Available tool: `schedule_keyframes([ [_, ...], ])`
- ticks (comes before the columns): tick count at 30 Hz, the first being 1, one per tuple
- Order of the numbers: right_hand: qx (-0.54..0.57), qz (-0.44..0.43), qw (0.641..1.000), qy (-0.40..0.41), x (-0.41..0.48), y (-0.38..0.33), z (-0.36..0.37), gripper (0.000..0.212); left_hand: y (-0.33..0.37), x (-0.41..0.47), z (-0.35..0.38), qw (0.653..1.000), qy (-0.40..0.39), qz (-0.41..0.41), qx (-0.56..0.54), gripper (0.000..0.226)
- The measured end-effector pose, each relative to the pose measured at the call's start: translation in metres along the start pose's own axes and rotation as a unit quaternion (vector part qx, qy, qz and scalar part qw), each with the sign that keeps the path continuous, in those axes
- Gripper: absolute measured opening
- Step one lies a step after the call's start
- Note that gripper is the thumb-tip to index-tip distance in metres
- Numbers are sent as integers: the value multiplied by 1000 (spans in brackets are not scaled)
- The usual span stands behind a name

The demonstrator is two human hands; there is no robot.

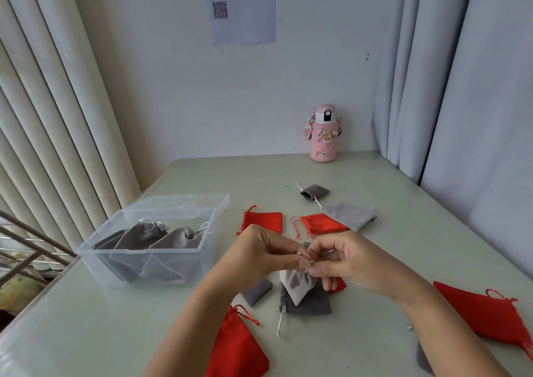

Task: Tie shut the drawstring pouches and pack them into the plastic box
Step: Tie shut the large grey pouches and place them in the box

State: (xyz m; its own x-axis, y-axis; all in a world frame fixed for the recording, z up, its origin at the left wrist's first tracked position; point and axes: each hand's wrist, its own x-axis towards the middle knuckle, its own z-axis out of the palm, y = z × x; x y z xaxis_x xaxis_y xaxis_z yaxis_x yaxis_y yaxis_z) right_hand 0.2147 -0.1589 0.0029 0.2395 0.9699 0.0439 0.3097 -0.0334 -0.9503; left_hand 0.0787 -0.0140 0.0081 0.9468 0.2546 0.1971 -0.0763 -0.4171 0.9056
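A person's left hand (268,251) and right hand (356,265) meet over the middle of the pale green tabletop (115,324). The fingertips of each pinch the cord at the gathered mouth of a light grey pouch (298,286), which hangs below them. Directly beneath lies a dark grey pouch (310,303), its silver cord trailing toward the near edge; whether the two touch cannot be told. Just to its left is a second dark grey pouch (256,291), partly hidden by the left wrist.

Toward the left edge stands the clear plastic box (144,251), its lid (184,202) open behind it. Three grey pouches lie inside it, and the middle boxed pouch (141,232) and right boxed pouch (178,241) show mouths drawn closed.

Four red pouches are plainly in view. A far-left red pouch (265,221) and a far-right red pouch (324,224) lie beyond the hands. A near red pouch (236,345) sits at the near edge beside the left forearm. A large red pouch (490,316) lies toward the near right corner. A fifth red corner (340,286) shows under the right hand.

Farther back lie a small dark pouch (314,192) and a wide light grey pouch (350,215), the latter touching the far-right red pouch. A grey corner (424,359) shows at the near edge. One pink bottle (323,134) stands at the far edge.
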Motion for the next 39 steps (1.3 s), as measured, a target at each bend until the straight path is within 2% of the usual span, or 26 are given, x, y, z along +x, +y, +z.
schedule_keyframes([
  [4, -33, 19, 999, 19, 2, 2, 1, 11, 4, -1, 6, 992, 53, 20, 113, 9],
  [10, -72, 41, 994, 68, 4, 4, 4, 12, -1, 1, 12, 959, 98, 90, 251, 6],
  [13, -88, 46, 990, 105, 6, 4, 7, 12, -9, 4, 12, 929, 132, 115, 325, 2],
  [17, -109, 28, 982, 154, 8, 5, 15, 11, -10, 9, 17, 866, 204, 192, 414, 10],
  [20, -101, -12, 982, 161, 8, 0, 26, 12, -16, 12, 15, 853, 256, 214, 400, 11],
  [25, -62, -49, 985, 155, 8, -5, 35, 21, -21, 12, 10, 868, 306, 208, 332, 17],
  [28, -3, -60, 972, 226, 8, -7, 25, 46, -19, 11, 12, 852, 313, 262, 327, 8],
  [29, 17, -67, 963, 260, 8, -6, 20, 47, -19, 11, 12, 846, 315, 283, 323, 5],
  [31, 3, -77, 952, 296, 10, -2, 13, 32, -18, 11, 13, 838, 312, 317, 316, 7],
  [33, -16, -89, 963, 253, 10, 0, 10, 18, -17, 11, 15, 836, 304, 335, 312, 8],
  [36, 6, -97, 980, 174, 10, 1, 10, 24, -17, 11, 16, 834, 299, 345, 312, 9],
  [39, 36, -69, 983, 165, 9, -1, 10, 22, -18, 11, 16, 822, 313, 347, 325, 10],
])
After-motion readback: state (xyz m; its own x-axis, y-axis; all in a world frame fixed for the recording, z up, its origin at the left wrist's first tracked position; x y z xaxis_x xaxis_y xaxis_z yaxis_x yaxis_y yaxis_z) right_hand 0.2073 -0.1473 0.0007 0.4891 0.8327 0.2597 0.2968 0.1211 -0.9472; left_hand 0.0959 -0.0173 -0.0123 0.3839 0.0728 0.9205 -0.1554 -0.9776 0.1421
